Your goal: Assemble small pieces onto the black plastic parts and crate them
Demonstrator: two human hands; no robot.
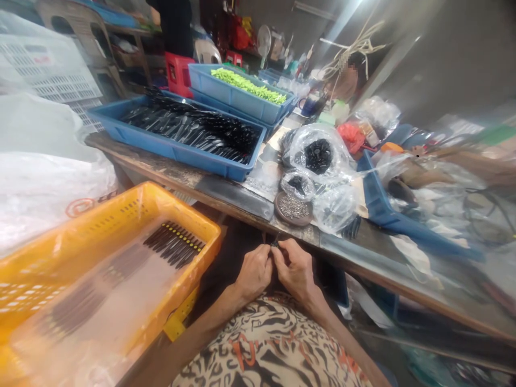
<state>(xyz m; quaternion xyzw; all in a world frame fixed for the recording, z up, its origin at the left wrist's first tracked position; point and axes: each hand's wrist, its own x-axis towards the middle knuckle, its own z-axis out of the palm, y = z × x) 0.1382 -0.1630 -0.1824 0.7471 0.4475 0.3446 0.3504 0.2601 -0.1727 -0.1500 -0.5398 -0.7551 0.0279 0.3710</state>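
Observation:
My left hand [256, 270] and my right hand [295, 267] meet in front of my body, just below the bench edge. Between their pinched fingertips is a small black part [275, 243], mostly hidden, so its kind does not show. Just beyond my hands, a round brown dish [293, 209] holds many small silvery metal pieces. Behind it are a small clear bag [297, 185] and a larger clear bag [318, 153], both opened on black parts. To my left, a yellow crate [181, 212] holds rows of dark slender pieces with yellow dots on a plastic sheet.
On the bench [181, 180] stand a blue tray [237, 171] of black pieces and a blue bin [226, 91] of bright green parts. Another blue tray [387, 209] at right holds plastic bags. White sacks [44, 177] fill the left side. A person in black [177, 27] stands far back.

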